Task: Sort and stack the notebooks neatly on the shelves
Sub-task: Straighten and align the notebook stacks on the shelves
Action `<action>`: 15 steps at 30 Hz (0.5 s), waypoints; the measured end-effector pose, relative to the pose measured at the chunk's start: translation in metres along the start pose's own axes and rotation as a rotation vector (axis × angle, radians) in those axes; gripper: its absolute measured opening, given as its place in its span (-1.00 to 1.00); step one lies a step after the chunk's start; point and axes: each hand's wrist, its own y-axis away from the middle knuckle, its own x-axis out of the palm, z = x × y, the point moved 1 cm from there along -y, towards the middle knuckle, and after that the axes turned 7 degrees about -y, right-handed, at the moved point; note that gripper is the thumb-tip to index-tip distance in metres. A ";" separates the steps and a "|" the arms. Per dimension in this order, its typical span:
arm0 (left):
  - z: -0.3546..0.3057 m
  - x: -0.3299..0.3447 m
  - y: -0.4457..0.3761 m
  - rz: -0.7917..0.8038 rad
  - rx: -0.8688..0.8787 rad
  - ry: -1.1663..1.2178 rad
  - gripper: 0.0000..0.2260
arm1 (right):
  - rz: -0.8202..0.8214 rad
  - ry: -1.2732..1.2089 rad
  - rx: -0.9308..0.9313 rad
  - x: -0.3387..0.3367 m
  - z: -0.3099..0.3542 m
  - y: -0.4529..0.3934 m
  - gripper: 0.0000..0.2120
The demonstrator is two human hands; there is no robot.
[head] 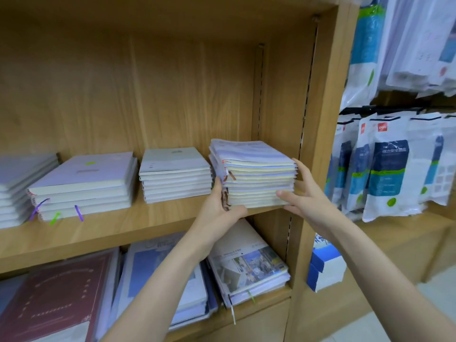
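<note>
Notebooks in a tall stack (254, 172) sit at the right end of the upper shelf (128, 228), and we hold that stack from both sides. Our left hand (219, 206) presses against its near left corner, fingers (218, 186) upright along the side and thumb tucked under the front edge. Our right hand (302, 193) cups the right side, thumb laid across the lower page edges and fingers reaching up along the far right edge; both sets of fingers are spread about as wide as the stack and hold it between them.

The stack's front edge lies close to the shelf's lip. To its right only a narrow gap separates it from the cabinet's side panel (318, 107), just enough for our fingers. To its left it stands just beside a lower pale stack (175, 175); we cannot tell whether they touch. Further left lies a lilac stack (84, 183) with ribbon markers, turned slightly askew, with bare shelf board in front of it, and another stack (22, 186) at the picture's edge.

Above all the stacks the compartment is open up to the next board. On the lower shelf lie a maroon book (56, 299) and a stack of photo-covered notebooks (249, 265).
</note>
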 end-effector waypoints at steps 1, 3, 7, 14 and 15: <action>-0.001 0.003 0.002 -0.001 -0.009 0.008 -0.25 | -0.012 -0.017 0.002 -0.001 -0.001 -0.001 -0.25; -0.003 0.013 0.006 0.010 -0.024 -0.006 -0.20 | -0.048 -0.047 0.015 -0.007 0.002 -0.002 -0.28; -0.004 0.040 0.011 0.022 -0.060 -0.040 -0.04 | -0.027 -0.113 0.046 -0.025 0.011 -0.002 -0.38; -0.010 -0.002 -0.009 -0.226 0.047 -0.086 -0.46 | -0.256 0.475 -0.165 -0.028 0.042 0.014 -0.43; -0.009 -0.008 -0.015 -0.250 0.052 -0.133 -0.43 | -0.266 0.539 -0.287 -0.016 0.051 0.016 -0.47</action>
